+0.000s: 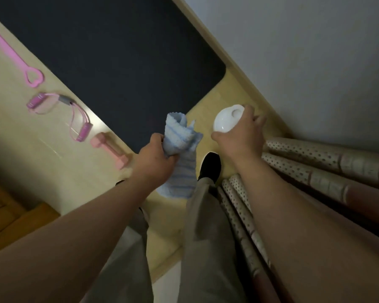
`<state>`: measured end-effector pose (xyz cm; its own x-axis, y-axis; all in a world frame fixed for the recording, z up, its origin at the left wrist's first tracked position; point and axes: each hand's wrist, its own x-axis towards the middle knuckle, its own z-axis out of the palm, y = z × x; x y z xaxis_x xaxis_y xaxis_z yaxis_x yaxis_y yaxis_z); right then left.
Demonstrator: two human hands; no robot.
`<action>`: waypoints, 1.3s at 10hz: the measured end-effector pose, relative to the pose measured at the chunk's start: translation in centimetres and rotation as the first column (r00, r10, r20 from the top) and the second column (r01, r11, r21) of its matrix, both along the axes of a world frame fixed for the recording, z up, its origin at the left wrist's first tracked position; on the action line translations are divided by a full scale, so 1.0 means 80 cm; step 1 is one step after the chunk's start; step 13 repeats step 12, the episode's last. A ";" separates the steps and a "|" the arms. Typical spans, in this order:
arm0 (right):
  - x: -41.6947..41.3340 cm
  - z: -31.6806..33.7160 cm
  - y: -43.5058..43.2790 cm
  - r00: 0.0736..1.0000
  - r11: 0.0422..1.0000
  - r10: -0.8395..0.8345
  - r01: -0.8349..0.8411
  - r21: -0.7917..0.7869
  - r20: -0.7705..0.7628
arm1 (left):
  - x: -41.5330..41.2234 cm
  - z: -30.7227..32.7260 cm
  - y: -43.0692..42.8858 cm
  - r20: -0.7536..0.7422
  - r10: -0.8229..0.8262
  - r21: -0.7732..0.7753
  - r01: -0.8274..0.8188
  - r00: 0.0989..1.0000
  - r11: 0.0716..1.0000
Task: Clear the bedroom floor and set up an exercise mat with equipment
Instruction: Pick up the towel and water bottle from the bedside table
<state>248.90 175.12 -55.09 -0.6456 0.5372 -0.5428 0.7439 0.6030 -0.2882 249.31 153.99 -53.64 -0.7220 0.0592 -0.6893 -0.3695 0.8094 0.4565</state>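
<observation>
The left hand held a blue towel in a closed grip, its end hanging below. The right hand gripped a white bottle. Beyond both grips lay the dark mat; left of the towel, a pink dumbbell on the floor.

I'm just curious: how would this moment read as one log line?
left hand: holds towel | right hand: holds white bottle | mat: laid out | pink gear beside mat: dumbbell, bands

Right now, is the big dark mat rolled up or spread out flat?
Spread out flat. The dark mat lies open on the wooden floor, with a rounded corner showing and no roll or curled edge in view.
</observation>
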 end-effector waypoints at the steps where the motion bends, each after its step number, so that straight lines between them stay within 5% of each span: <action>1: 0.004 -0.097 0.022 0.999 1.000 -0.029 0.029 0.005 0.021 | 0.011 -0.083 0.020 0.046 -0.133 -0.056 0.136 0.990 0.989; 5: -0.011 -0.295 0.083 0.997 0.997 0.081 -0.081 0.000 -0.013 | 0.006 -0.298 0.044 0.176 -0.445 -0.128 0.469 0.878 0.874; 10: -0.020 -0.316 0.097 0.968 0.970 0.238 -0.232 0.076 -0.076 | 0.011 -0.358 0.101 0.131 -0.474 -0.231 0.492 0.871 0.840; 13: 0.001 -0.316 0.078 0.988 0.998 0.064 -0.062 0.020 -0.143 | 0.005 -0.385 0.118 0.220 -0.401 -0.272 0.451 0.889 0.850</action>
